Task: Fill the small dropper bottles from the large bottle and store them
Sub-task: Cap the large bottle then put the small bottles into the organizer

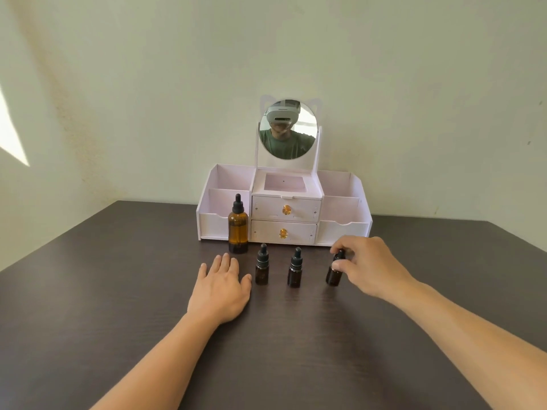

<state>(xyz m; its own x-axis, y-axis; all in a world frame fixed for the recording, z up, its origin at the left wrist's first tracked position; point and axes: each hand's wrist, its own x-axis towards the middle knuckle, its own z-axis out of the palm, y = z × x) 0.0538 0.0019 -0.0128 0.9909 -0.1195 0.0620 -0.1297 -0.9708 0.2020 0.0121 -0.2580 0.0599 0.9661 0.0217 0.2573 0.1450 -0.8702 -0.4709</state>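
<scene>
We see a dark table [118,291] with a wood-grain look, and on it a pale pink box organizer [211,223] with open bins on both sides, two shut drawers with shiny gold knobs, and a round mirror [288,129] on top. The large bottle [238,230] is tall, round, brown glass with a black rubber dropper top, and it stands upright just in front of the organizer's left side. Three small dropper bottles stand in a row nearer to us, all dark glass with black tops. The left small bottle [262,269] and the middle small bottle [295,272] stand apart from each other. Our left hand [220,287] lies flat on the table with straight fingers, its grip apart, just beside the left small bottle. Our right hand [365,266] has its grip clamped on the top of the right small bottle [334,275], pinching the black cap with thumb and fingers.
</scene>
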